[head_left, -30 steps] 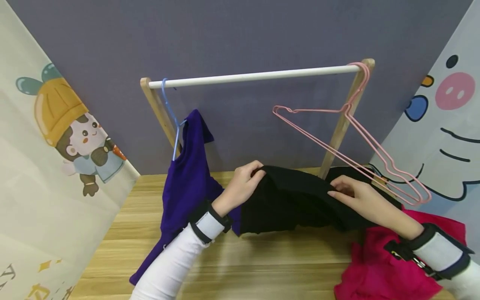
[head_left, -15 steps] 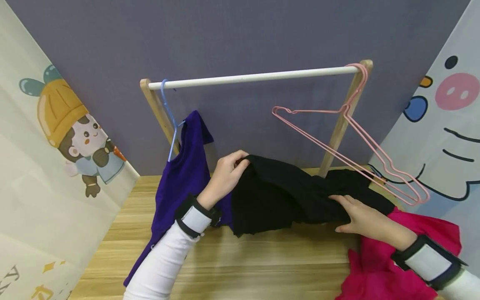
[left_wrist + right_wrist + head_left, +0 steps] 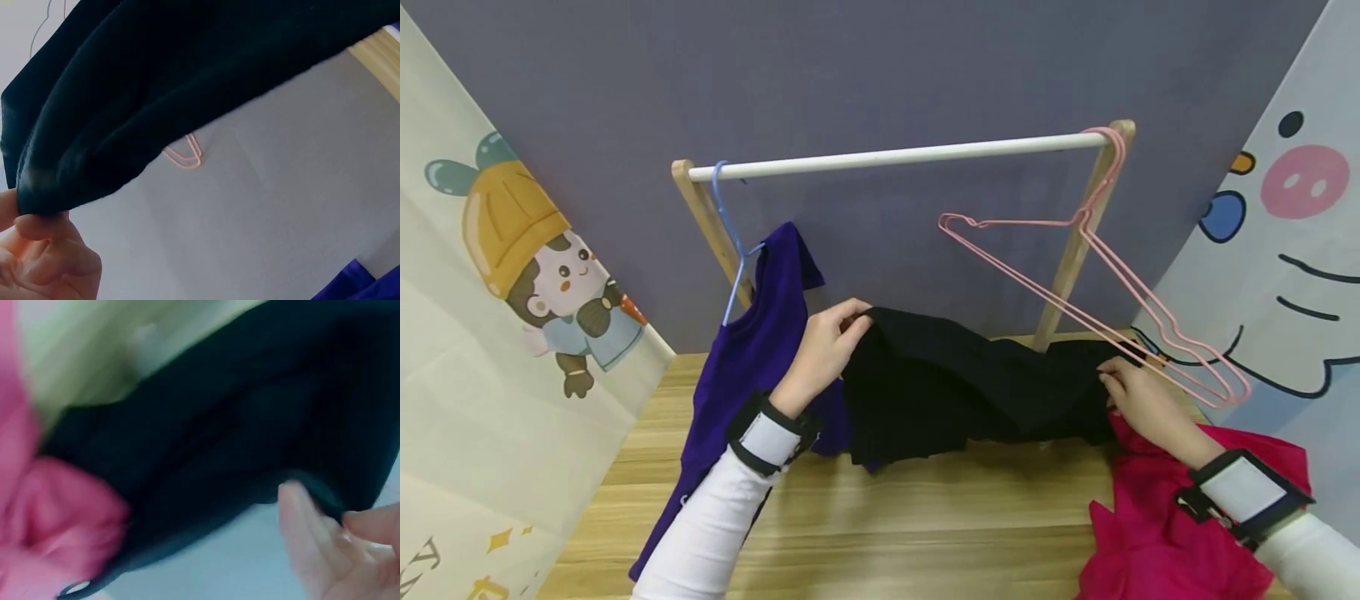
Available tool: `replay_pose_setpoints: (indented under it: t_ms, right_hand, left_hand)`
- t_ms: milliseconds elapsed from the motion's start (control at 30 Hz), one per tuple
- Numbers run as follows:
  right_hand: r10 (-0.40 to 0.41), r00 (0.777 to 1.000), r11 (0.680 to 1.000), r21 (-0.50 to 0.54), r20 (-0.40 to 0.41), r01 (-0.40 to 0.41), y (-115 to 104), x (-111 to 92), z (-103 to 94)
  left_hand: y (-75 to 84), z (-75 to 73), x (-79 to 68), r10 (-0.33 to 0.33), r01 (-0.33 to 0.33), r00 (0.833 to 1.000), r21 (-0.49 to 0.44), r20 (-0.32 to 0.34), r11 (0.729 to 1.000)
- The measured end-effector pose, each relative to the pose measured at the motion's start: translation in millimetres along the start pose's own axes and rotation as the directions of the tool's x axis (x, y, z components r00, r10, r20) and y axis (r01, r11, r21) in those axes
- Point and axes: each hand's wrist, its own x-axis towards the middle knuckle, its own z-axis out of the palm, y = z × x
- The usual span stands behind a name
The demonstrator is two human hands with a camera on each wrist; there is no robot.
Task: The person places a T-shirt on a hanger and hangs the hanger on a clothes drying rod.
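While oblong black fabric (image 3: 925,392) sags at 6 o'clock below straight white rack bar (image 3: 895,157), left hand (image 3: 820,350) pinches 10-o'clock corner; right hand (image 3: 1150,410) touches 3-o'clock end, blur hiding any pinch. Probably light, limp; best held at opposite upper corners. Long axis, by my view, about 9-to-3; facing unclear.
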Motion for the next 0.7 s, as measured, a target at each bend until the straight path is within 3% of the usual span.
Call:
replay_pose_setpoints:
  t_ms: [67,133,267,333,367,467,567,700]
  right_hand:
    - [-0.008,1.000,0.998,0.062,0.026,0.006,-8.4,4.3,-1.9]
    - [-0.001,0.993,0.997,0.071,0.119,-0.008,-12.1,6.6,0.7]
    - [0.074,0.938,0.997,-0.040,0.338,-0.064,0.6,7.2,20.9]
    - [0.139,0.912,0.988,-0.114,0.386,-0.102,12.5,7.2,32.7]
    - [0.162,0.910,0.982,-0.152,0.382,-0.110,18.4,7.2,38.6]
    - [0.180,0.934,0.968,-0.223,0.309,-0.113,32.5,9.0,54.1]
    - [0.146,0.965,0.967,-0.236,0.216,-0.094,37.9,12.8,65.4]
    - [0.103,0.987,0.971,-0.227,0.121,-0.074,36.2,18.6,74.8]
  left_hand:
    - [0.2,-2.6,0.8,-0.003,0.003,1.000,-0.003,-0.004,1.000]
    - [1.9,-4.7,1.8,-0.004,0.004,1.000,-0.006,-0.006,1.000]
    - [6.0,-7.0,2.6,-0.019,0.019,1.000,-0.029,0.005,0.999]
    - [7.8,-7.6,2.3,-0.027,0.027,1.000,-0.040,0.010,0.999]
    - [8.6,-7.9,2.0,-0.030,0.031,0.999,-0.047,0.012,0.998]
    - [10.6,-8.4,1.1,-0.031,0.032,0.999,-0.056,0.008,0.998]
    - [12.7,-8.7,0.8,-0.022,0.021,1.000,-0.069,-0.010,0.997]
    - [17.9,-10.1,0.9,-0.018,0.014,0.999,-0.089,-0.043,0.996]
